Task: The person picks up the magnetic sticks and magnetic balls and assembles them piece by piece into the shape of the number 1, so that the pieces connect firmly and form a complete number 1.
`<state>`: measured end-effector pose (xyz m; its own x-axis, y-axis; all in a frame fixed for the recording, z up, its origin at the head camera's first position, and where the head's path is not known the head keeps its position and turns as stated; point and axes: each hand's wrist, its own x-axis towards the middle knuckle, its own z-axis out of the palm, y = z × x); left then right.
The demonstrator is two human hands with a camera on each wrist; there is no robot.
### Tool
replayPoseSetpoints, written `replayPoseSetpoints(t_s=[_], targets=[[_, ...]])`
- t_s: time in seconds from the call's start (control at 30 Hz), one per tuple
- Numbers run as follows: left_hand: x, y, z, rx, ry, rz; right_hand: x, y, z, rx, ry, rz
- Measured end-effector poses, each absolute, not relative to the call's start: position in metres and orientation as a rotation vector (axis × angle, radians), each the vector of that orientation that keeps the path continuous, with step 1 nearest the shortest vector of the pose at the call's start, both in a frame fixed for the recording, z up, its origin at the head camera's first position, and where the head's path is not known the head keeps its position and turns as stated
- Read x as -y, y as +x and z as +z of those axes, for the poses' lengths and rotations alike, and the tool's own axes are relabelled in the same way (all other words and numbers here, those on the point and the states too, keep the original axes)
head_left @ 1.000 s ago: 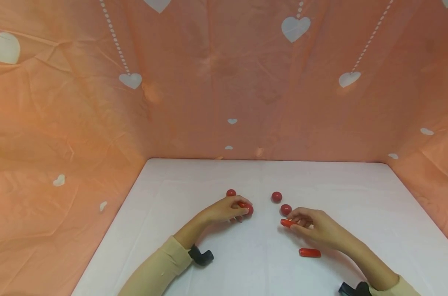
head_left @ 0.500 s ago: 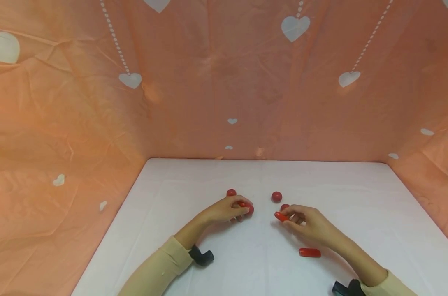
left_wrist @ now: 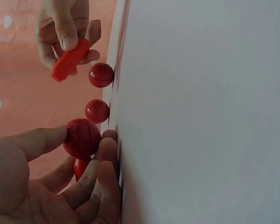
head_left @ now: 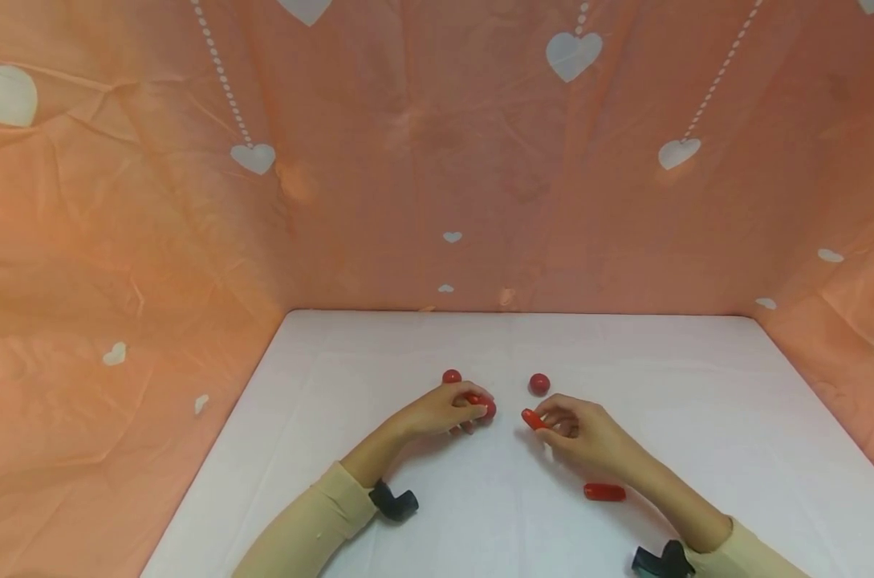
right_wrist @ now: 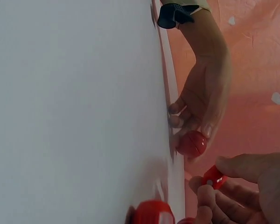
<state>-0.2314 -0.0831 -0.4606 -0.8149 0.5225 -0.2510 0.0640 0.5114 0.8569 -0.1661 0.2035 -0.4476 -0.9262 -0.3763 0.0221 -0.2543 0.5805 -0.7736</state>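
Observation:
My left hand (head_left: 440, 408) pinches a glossy red ball (left_wrist: 81, 138) with a seam, close to the white tabletop. A second red piece (left_wrist: 81, 168), mostly covered by the fingers, adjoins that ball. My right hand (head_left: 584, 429) grips a short red rod (head_left: 533, 419) between thumb and fingers, tilted and raised off the table. The rod's free end points toward the left hand's ball, with a gap between them. Two more red balls (left_wrist: 101, 74) (left_wrist: 97, 111) rest on the table in the left wrist view.
Another red rod (head_left: 604, 492) lies on the white table (head_left: 408, 345), below the right forearm. One red ball (head_left: 452, 376) sits behind the left hand, another ball (head_left: 540, 384) beyond the right. An orange cloth (head_left: 379, 177) with hearts encloses the table. Black wrist mounts (head_left: 395, 503) are worn.
My right hand has moved left and slightly away from me with the red rod, toward the left hand. It now covers a ball in the head view. My left hand stays nearly still.

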Motion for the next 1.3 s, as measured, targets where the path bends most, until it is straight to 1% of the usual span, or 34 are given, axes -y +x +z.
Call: replayPoseSetpoints(t_s=[0.4,0.73,1.3], targets=[[0.084,-0.230,-0.458,-2.276,0.481,1.252,-0.182,-0.168,-0.457,-2.579,-0.534,-1.435],[0.085,-0.231,-0.458,-2.277,0.503,1.245,-0.169,-0.169,-0.457,-2.652,-0.437,-1.399],[0.084,-0.234,-0.461,-2.238,0.543,1.268,-0.159,-0.170,-0.461,-2.603,-0.462,-1.444]])
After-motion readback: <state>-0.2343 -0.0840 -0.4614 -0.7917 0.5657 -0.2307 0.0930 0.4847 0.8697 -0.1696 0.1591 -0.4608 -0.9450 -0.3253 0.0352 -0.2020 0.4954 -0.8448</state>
